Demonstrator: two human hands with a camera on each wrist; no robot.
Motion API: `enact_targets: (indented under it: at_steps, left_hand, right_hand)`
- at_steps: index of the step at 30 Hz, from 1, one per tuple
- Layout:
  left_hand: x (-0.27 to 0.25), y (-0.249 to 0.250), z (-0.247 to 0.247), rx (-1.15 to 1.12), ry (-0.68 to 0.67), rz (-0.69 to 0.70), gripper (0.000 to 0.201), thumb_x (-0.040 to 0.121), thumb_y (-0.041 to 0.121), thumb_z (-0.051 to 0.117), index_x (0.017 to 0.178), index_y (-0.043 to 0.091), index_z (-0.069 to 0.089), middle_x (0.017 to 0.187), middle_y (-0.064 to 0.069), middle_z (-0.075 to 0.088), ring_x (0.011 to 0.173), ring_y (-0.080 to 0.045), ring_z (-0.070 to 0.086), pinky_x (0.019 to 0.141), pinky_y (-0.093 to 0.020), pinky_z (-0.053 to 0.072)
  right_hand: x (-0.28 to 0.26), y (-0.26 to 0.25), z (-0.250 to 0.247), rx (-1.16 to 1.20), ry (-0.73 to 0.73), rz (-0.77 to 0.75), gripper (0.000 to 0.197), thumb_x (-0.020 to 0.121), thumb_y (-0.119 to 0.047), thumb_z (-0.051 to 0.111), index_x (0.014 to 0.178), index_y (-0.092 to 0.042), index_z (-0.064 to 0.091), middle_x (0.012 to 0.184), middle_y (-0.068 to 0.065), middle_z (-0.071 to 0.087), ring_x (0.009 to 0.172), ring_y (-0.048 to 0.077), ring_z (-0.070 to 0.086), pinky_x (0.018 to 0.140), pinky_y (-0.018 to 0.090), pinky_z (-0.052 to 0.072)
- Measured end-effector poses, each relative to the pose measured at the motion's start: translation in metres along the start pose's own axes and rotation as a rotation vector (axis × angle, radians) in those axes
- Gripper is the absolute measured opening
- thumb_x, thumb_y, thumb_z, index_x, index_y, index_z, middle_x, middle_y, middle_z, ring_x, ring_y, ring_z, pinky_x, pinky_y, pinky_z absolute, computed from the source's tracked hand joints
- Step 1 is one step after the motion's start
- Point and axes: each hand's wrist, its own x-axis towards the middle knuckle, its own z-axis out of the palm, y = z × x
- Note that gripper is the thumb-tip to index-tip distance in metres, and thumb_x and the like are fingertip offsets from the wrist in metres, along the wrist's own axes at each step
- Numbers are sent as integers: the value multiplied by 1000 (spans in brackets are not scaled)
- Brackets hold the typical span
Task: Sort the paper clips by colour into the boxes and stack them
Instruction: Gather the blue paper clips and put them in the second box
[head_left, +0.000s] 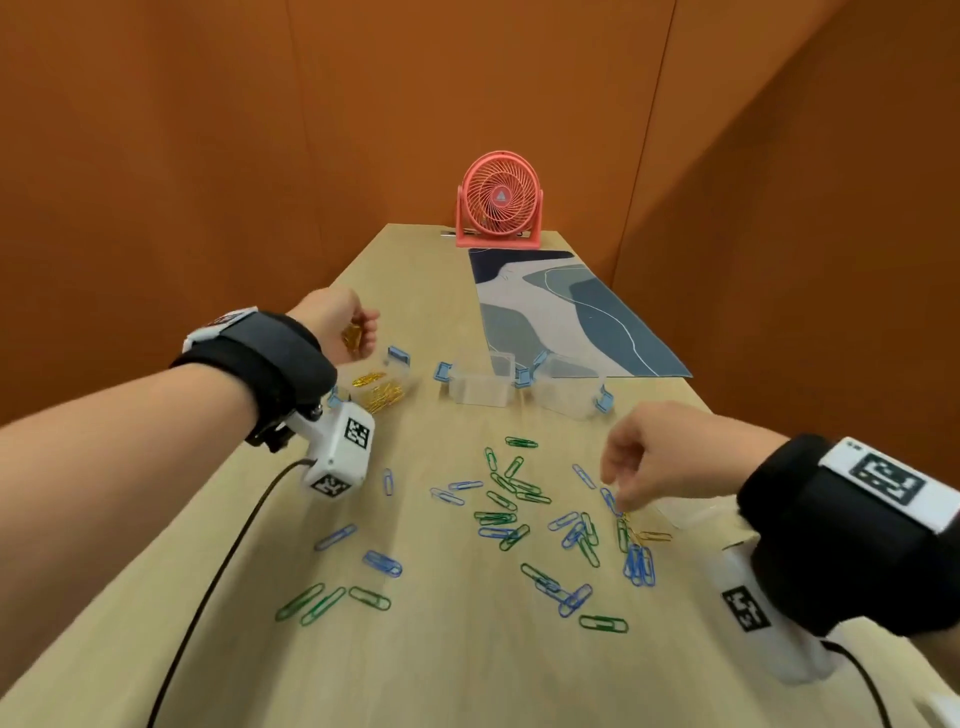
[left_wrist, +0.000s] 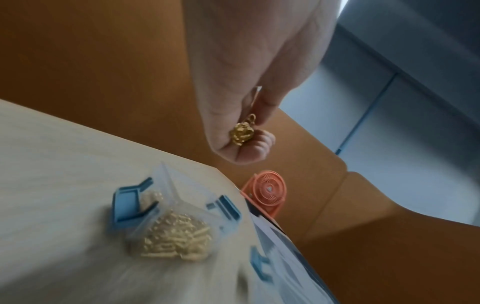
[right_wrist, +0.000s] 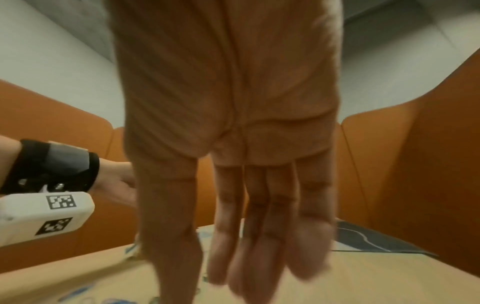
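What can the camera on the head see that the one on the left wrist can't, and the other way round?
Only the head view shows the right hand reaching down to the blue and green clips strewn on the table, and two empty boxes.

Only the left wrist view shows the curled fingers from beneath.

Both show the left hand gripping gold clips above the box of gold clips, plus the pink fan.

We wear black wrist straps (head_left: 270, 358), each carrying a white camera module (head_left: 340, 449) with square coded markers and a black cable (head_left: 218, 577); forearms bare.
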Motion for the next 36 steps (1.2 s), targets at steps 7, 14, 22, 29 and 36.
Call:
enact_targets:
  at_steps: [7,14,22,29,36]
  left_hand:
    - [22,-15,7,138,68,84,27,91,4,31,76,10,54,73,-4,54,69,-17,53,89,-38,39]
    - [19,-21,13,421,45,197,33,95,13,30,93,7,62,97,-7,65,79,-15,58,102,-39,29]
    - [-7,-32,44,852,62,346,34,99,26,40,101,1,63,96,-11,63,84,-23,56,71,-31,44]
    - [-69,-72,87,893,-593,438,10,83,19,69,89,12,72,71,5,65,62,-7,57,62,-18,49]
    - [-93,-101,127,1357,-865,709,31,80,29,71,109,20,71,106,0,68,88,-10,58,83,-24,46]
  right_hand:
    - [-7,20,3,-131,-252,271,23,70,-16,79,90,-15,70,80,-2,68,59,7,54,59,19,46]
    - [-5,16,13,-190,-255,250,25,66,-18,83,86,-14,67,86,1,70,56,7,52,52,16,43]
    - [3,19,24,18,-178,150,11,68,-8,78,66,-14,69,69,4,69,55,11,57,60,21,51]
    - [4,22,21,32,-40,175,22,68,-9,80,82,-16,66,74,-1,62,53,9,52,50,16,43]
    - [7,24,29,64,9,135,27,70,-3,77,93,-15,74,82,-1,65,56,4,52,54,13,44]
